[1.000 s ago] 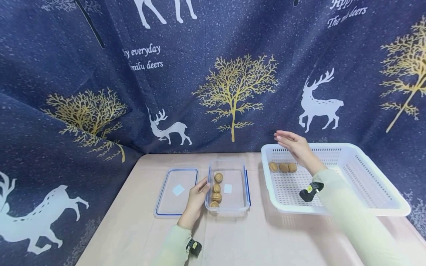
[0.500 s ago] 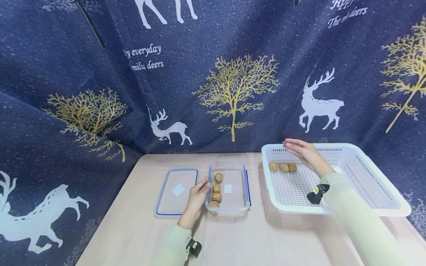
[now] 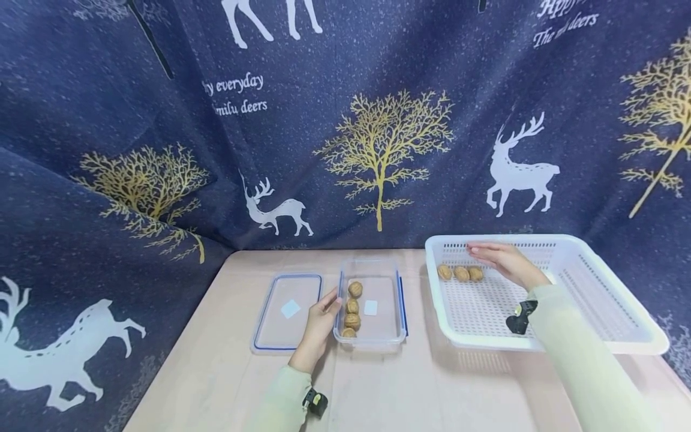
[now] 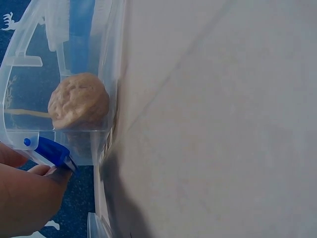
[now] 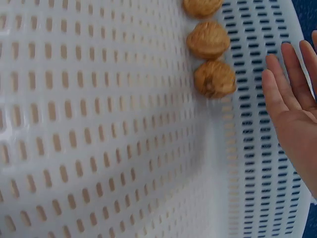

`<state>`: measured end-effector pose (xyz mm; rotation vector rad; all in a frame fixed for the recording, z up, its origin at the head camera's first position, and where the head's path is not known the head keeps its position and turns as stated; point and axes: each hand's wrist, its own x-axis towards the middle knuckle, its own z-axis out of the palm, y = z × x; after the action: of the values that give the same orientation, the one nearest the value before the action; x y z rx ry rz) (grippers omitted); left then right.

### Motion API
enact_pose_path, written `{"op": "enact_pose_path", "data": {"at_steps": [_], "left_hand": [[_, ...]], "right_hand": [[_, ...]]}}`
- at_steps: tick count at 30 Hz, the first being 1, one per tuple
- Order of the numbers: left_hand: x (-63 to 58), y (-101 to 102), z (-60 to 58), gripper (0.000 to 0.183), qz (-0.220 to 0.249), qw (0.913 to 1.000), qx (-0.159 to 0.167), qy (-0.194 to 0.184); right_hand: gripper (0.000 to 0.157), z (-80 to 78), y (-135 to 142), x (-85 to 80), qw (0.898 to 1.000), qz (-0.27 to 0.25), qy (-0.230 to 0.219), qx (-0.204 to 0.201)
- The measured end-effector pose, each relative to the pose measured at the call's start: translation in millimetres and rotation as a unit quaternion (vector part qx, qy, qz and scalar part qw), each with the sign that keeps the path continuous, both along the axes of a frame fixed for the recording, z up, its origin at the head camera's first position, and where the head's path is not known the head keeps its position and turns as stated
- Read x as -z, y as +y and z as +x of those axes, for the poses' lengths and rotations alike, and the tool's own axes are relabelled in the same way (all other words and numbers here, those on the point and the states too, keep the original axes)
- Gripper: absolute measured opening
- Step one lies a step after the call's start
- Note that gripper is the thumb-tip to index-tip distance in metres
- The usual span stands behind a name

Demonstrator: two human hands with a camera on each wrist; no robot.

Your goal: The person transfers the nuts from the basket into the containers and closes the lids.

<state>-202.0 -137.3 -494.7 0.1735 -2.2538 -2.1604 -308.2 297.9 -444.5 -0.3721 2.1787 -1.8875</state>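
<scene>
My left hand (image 3: 320, 321) grips the left side of a clear plastic food box (image 3: 380, 327), by its hanging blue-edged clip (image 4: 53, 150). Inside, several walnuts (image 3: 352, 305) stand in a row along the left wall; one walnut (image 4: 79, 101) shows close up in the left wrist view. My right hand (image 3: 507, 262) hovers over the back of a white perforated basket (image 3: 439, 312), fingers extended and holding nothing. Three walnuts (image 3: 461, 273) lie in a row at the basket's back left; the right wrist view shows these walnuts (image 5: 208, 39) beside the hand's fingertips.
The box's clear lid (image 3: 278, 333), with a blue seal, lies flat left of the box. A pale cloth covers the table (image 3: 388, 390). Behind it hangs a dark blue curtain (image 3: 270, 150) printed with deer and trees.
My right hand has moved right and lowered toward the basket, its fingers still extended. My left hand, the box and the walnuts have kept their places.
</scene>
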Motion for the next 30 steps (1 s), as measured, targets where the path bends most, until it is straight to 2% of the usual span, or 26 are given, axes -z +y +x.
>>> {"op": "enact_pose_path", "data": {"at_steps": [5, 11, 15, 23, 30], "left_hand": [[0.1, 0, 0.4, 0.043, 0.0, 1.0, 0.002, 0.002], [1.0, 1, -0.3, 0.043, 0.007, 1.0, 0.001, -0.001], [0.3, 0, 0.1, 0.043, 0.012, 0.9999, 0.0, -0.002], [0.2, 0, 0.9, 0.043, 0.007, 1.0, -0.001, -0.001], [1.3, 0, -0.4, 0.042, 0.008, 1.0, -0.006, -0.001]], "right_hand": [[0.056, 0.9, 7, 4.7, 0.998, 0.048, -0.029, 0.0], [0.056, 1.4, 13, 11.3, 0.995, 0.087, -0.035, -0.019], [0.057, 0.9, 14, 14.7, 0.994, 0.091, -0.049, -0.019], [0.057, 2.3, 15, 19.0, 0.986, 0.142, -0.075, -0.034], [0.056, -1.3, 16, 23.7, 0.983, 0.155, -0.099, -0.03]]}}
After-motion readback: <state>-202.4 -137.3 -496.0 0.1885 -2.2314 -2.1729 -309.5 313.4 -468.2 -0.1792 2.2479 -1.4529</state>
